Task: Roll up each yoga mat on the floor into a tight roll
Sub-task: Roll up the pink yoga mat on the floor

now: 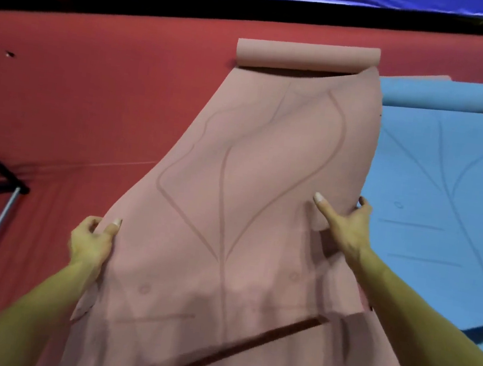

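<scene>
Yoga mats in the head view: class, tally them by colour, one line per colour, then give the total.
Pink yoga mat: 1, gripped at its side edges by the left hand and right hand
Blue yoga mat: 1
Total: 2

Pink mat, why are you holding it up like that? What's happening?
A person is handling the pink mat. The left hand pinches its left edge and the right hand grips its right edge, lifting the middle off the red floor. Its far end is curled into a small roll. Next to it lies a blue mat, mostly flat, with its far end curled too.
</scene>
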